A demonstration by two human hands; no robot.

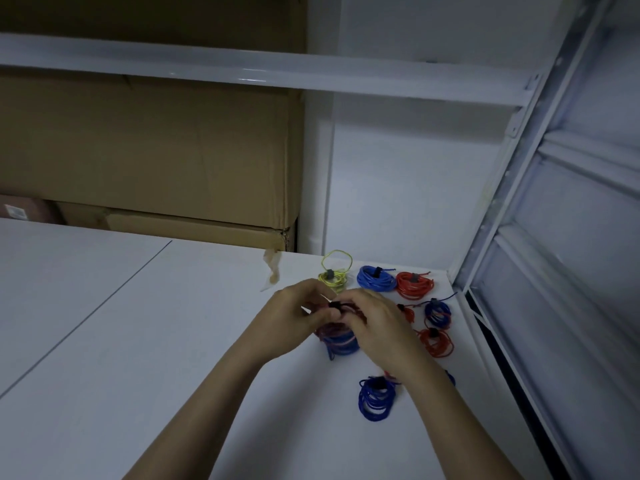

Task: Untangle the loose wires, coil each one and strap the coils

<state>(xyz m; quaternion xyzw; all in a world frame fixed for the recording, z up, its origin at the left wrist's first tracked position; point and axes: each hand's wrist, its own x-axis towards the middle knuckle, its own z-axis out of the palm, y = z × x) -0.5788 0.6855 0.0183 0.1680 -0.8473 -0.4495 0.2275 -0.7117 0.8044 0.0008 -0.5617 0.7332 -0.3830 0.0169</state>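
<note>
Both hands meet above the white desk [138, 341], holding one coil of mixed red and blue wire [337, 339] just in front of the yellow coil [334, 277], which serves here as the landmark. The left hand [298, 313] grips the top of the held coil with curled fingers [320, 315], probably to keep the loops gathered so they cannot spring apart. The right hand [370, 323] has its fingers [349, 306] curled onto a dark strap [336, 304] at the top of the same coil, which suggests that the strap is being wrapped or fastened; whether it is already closed cannot be told. The lower loops of the held coil hang down toward the desk; contact with the desk is not clear. Finished coils lie grouped to the right of the yellow coil and nearer the person, apparently set aside out of the working area. Count of strapped coils lying on the desk: one yellow; three blue, being one just right of the yellow coil [376, 278], one farther right and nearer [438, 313], and one nearest the person [376, 398]; two plainly red [414, 285] [436, 342]. A further red piece [407, 311] shows beside the right hand, largely hidden. One held coil is in progress. No loose tangled wire is visible on the desk.
</note>
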